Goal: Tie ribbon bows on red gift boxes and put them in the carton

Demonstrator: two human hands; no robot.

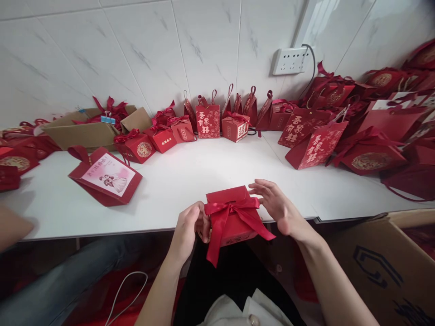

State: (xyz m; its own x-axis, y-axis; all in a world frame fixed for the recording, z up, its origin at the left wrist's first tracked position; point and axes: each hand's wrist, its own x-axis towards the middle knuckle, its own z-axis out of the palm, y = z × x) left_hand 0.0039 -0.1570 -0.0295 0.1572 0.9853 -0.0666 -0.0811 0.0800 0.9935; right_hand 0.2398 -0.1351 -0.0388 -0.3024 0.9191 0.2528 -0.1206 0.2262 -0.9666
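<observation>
Red gift box [235, 230] at the lower centre of the frame, at the near edge of the white table [176, 190] and partly over the person's lap. The left hand [190, 226] grasps its left side with curled fingers; the right hand [279, 206] is released, its fingers spread just beside the right side. Because the visible hold comes from one side only, the box could tip toward the lap if the left fingers slackened. Too firm a squeeze could dent its walls, which appear to be thin card. The satin ribbon [219, 231], tied in a bow with loose tails, could catch on the right fingers and be pulled askew.

Containers: at the upper left, a shallow cardboard tray [70, 136], with a blue clip [108, 117] on its edge, holds red ribboned items [118, 111]. At the lower right, a large carton [377, 271] contains red goods, only partly visible. The picture-fronted box [110, 176], left of centre, appears closed; its contents, like those of the central box, cannot be told.
</observation>
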